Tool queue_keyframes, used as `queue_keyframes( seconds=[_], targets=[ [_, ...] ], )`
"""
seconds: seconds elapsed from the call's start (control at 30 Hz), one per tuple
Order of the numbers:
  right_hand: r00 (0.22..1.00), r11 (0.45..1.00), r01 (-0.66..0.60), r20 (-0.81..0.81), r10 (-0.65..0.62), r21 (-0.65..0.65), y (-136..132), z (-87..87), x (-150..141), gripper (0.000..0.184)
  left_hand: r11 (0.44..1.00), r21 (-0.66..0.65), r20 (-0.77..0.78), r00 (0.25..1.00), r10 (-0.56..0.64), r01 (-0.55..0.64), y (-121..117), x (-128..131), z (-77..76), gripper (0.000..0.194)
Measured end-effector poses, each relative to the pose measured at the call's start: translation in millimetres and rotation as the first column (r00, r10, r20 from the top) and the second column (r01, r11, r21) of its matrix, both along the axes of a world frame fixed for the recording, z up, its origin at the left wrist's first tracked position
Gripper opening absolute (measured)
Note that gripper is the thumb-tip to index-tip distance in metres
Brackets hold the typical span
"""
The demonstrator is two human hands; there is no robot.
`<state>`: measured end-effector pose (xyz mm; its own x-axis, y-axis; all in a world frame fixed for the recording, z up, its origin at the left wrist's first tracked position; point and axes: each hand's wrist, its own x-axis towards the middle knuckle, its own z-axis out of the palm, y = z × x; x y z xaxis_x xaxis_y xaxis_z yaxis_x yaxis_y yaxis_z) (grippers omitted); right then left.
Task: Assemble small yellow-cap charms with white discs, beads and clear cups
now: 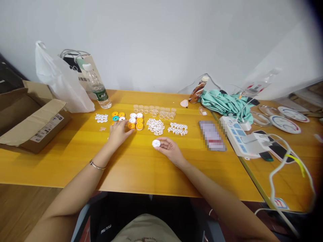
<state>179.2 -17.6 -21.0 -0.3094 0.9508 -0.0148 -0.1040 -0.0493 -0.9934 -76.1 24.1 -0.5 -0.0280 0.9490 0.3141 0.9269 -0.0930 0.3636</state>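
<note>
My left hand (118,132) reaches forward over the yellow table (136,164), palm down, its fingertips close together at a group of orange, teal and white round discs (128,119); I cannot make out whether it grips one. My right hand (169,148) rests on the table and pinches a small white round disc (156,143) between thumb and fingers. Just beyond lie two heaps of small white ring parts (155,126) (178,128) and a row of clear little cups (155,110). More white pieces (101,117) sit to the left of the discs.
An open cardboard box (30,117), a white plastic bag (60,84) and a water bottle (99,88) stand at the left. To the right lie a phone (212,135), a power strip (239,136) with cables, a teal cloth (227,102) and round plates (285,122).
</note>
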Motion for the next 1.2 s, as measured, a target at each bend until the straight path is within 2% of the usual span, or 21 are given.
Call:
queue_keyframes(
  seconds=[0.17, 0.33, 0.4, 0.47, 0.53, 0.6, 0.63, 0.7, 0.73, 0.8, 0.9, 0.97, 1.07, 1.2],
  targets=[
    [1.0, 1.0, -0.001, 0.008, 0.001, -0.014, 0, 0.3, 0, 0.036, 1.0, -0.002, -0.042, 0.999, -0.01, 0.009, 1, 7, -0.7, 0.032],
    [1.0, 1.0, -0.008, 0.007, 0.008, -0.025, 0, -0.3, 0, 0.036, 0.999, 0.052, -0.004, 1.0, 0.009, -0.009, -6, 10, 7.7, 0.028],
    [1.0, 0.999, -0.01, 0.009, 0.01, -0.033, 0, -0.2, 0, 0.036, 0.997, 0.074, 0.069, 0.998, 0.005, -0.01, -11, 10, 14.5, 0.029],
    [1.0, 0.999, -0.006, 0.011, 0.007, -0.039, -1, 0.1, 0, 0.037, 0.998, 0.064, 0.24, 0.97, -0.044, 0.03, -15, 12, 22.3, 0.031],
    [1.0, 0.999, -0.001, 0.012, 0.002, -0.041, 0, 0.4, 0, 0.037, 0.992, 0.017, 0.506, 0.854, -0.117, 0.125, -19, 15, 29.2, 0.034],
    [1.0, 0.999, 0.001, 0.01, -0.001, -0.04, 0, 0.6, 0, 0.037, 0.972, -0.043, 0.767, 0.631, -0.116, 0.23, -22, 20, 33.0, 0.034],
    [1.0, 0.999, 0.001, 0.01, 0.0, -0.041, 0, 0.7, 0, 0.037, 0.96, -0.076, 0.865, 0.497, -0.07, 0.269, -23, 23, 33.4, 0.032],
    [1.0, 0.999, -0.003, 0.006, 0.003, -0.043, 0, 1.2, 0, 0.036, 0.929, -0.157, 0.968, 0.239, 0.078, 0.335, -26, 30, 31.4, 0.027],
    [1.0, 0.999, -0.004, 0.002, 0.004, -0.045, 0, 1.8, 0, 0.036, 0.907, -0.199, 0.978, 0.136, 0.159, 0.371, -27, 34, 29.4, 0.024],
    [1.0, 0.999, 0.0, -0.007, 0.0, -0.048, 0, 4.3, 1, 0.036, 0.853, -0.261, 0.957, 0.008, 0.289, 0.452, -30, 41, 24.5, 0.021],
    [0.999, 0.999, 0.019, -0.033, -0.02, -0.042, -1, 12.1, 1, 0.035, 0.788, -0.288, 0.927, -0.047, 0.372, 0.544, -35, 48, 18.5, 0.022],
    [0.998, 0.999, 0.029, -0.055, -0.031, -0.031, -2, 19.4, 0, 0.034, 0.772, -0.277, 0.925, -0.059, 0.375, 0.572, -37, 50, 16.7, 0.022],
    [0.998, 1.0, 0.017, -0.058, -0.017, 0.001, -1, 30.6, -4, 0.035, 0.787, -0.23, 0.944, -0.066, 0.324, 0.573, -38, 49, 16.9, 0.022],
    [1.0, 1.0, -0.014, -0.014, 0.014, 0.027, 0, 38.7, -9, 0.034, 0.831, -0.121, 0.985, -0.034, 0.166, 0.543, -38, 47, 18.6, 0.016]
  ],
)
